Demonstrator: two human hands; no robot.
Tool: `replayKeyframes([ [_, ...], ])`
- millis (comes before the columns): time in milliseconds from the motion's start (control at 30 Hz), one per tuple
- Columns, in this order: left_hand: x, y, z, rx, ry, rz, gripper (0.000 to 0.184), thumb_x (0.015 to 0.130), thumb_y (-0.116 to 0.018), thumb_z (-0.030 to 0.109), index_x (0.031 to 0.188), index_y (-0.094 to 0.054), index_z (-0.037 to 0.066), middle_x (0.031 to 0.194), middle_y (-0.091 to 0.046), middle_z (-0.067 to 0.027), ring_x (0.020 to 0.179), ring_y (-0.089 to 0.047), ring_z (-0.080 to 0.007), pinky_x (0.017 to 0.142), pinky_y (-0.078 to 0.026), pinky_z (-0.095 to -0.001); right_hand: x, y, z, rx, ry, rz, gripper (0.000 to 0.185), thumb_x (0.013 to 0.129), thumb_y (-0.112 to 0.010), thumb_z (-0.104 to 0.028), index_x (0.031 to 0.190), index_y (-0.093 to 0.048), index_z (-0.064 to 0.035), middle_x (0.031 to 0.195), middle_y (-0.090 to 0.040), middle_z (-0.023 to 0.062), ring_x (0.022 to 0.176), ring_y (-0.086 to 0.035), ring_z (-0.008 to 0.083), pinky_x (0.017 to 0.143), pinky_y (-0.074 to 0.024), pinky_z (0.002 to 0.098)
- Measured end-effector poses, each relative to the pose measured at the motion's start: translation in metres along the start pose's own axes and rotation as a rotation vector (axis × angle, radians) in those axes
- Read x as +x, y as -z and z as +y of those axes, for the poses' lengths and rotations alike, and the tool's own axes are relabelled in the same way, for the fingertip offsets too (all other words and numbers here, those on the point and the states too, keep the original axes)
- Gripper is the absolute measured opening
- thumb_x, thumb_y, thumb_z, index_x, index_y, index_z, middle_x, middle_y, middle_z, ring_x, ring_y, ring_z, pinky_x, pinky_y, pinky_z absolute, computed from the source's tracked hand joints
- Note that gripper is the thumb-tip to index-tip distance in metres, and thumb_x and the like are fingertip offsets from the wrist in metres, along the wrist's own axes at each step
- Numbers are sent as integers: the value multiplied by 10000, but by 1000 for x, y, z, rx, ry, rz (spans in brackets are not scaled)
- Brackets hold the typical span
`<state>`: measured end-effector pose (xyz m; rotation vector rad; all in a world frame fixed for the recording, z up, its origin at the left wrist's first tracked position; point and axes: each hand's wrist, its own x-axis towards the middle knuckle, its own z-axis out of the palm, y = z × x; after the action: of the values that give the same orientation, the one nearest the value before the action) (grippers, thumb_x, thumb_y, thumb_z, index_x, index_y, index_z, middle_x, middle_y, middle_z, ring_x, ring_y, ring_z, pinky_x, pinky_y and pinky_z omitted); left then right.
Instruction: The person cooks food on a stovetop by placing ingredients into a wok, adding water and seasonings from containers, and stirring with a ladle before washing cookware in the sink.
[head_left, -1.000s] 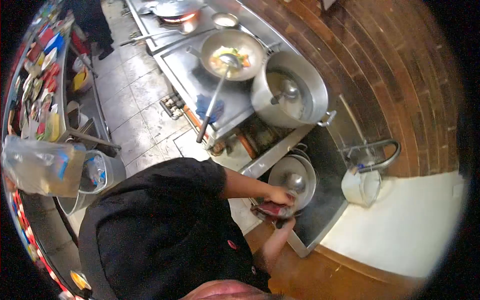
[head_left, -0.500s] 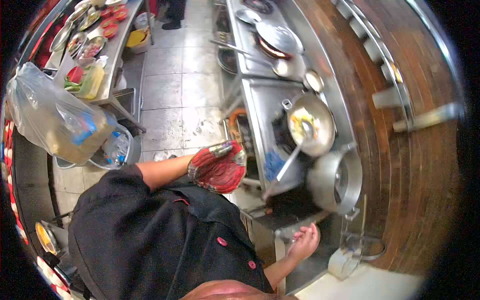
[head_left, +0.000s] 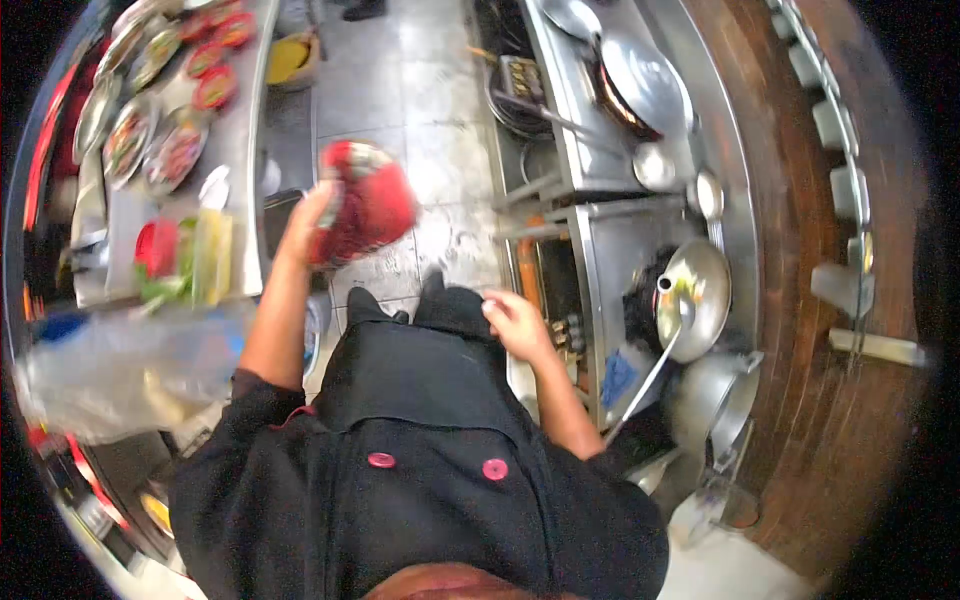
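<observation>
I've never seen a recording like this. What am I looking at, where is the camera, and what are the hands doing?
There is no robot here. One camera worn on a person's head looks down, so every picture comes from that one viewpoint; the wide lens bends the edges. The dark clothing at the bottom is the wearer's own.

The left hand grips a red cloth, blurred by motion. The right hand is in front of the body, fingers curled, with nothing visible in it.

On the right, a metal cooking counter bears a wok with food inside and a long-handled ladle leaning in it. A blue cloth lies nearby, and a large pot is below the wok in the picture. On the left, a table holds bowls of food.
</observation>
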<state>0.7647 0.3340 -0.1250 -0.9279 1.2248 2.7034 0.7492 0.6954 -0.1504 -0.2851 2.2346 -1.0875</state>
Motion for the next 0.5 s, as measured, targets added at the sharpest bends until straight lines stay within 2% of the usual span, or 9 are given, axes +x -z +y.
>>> replayKeyframes([
  [33,6,-3,12,-186,100,-85,495,889,-495,428,1204,-467,48,1152,-531,-162,934,-606,-286,706,-543,-446,23,-7,8,111,-48,-9,364,837,-569,-278,1064,-600,5,1006,-630,188,924,-621,290,817,-471,351],
  [67,41,24,5,-174,30,-124,588,879,-473,494,1262,-421,52,1206,-507,-171,1013,-570,-306,805,-509,-464,47,-8,12,131,-74,11,364,837,-569,-278,1064,-600,5,1006,-630,188,924,-621,290,817,-471,351],
  [133,76,41,4,-280,21,-86,622,886,-432,523,1298,-400,58,1272,-470,-162,1124,-496,-317,938,-416,-491,92,-11,18,-2,-187,-98,359,833,-560,-285,1042,-606,3,978,-634,188,920,-616,300,816,-470,355],
  [167,89,49,4,-266,40,-76,622,886,-432,523,1298,-400,58,1272,-470,-162,1124,-496,-317,938,-416,-491,116,-15,24,-30,-97,-78,346,823,-570,-275,1014,-614,9,954,-637,189,918,-614,301,815,-470,347],
  [233,109,70,7,-329,49,9,625,892,-400,540,1305,-406,71,1311,-447,-132,1199,-425,-311,1029,-310,-486,154,-3,-9,-20,-86,-135,334,821,-571,-278,997,-621,1,948,-637,189,910,-614,304,808,-471,351],
  [267,128,91,0,-479,39,-160,621,893,-383,548,1290,-432,73,1317,-446,-119,1207,-419,-305,1032,-305,-476,176,7,-33,-45,-67,-182,322,819,-573,-280,980,-627,-7,942,-636,189,901,-614,308,800,-471,356],
  [333,140,70,22,-430,-150,-169,618,893,-375,554,1277,-451,76,1306,-459,-122,1199,-427,-302,1031,-309,-467,219,13,-60,53,-1,-140,275,813,-569,-264,943,-637,-31,920,-636,188,866,-623,296,772,-472,365],
  [500,202,59,63,-524,-118,-164,607,899,-363,548,1259,-464,69,1275,-489,-122,1161,-463,-298,1011,-338,-465,316,43,-117,108,48,-132,320,811,-577,-266,966,-624,9,881,-654,174,830,-638,250,747,-481,336],
])
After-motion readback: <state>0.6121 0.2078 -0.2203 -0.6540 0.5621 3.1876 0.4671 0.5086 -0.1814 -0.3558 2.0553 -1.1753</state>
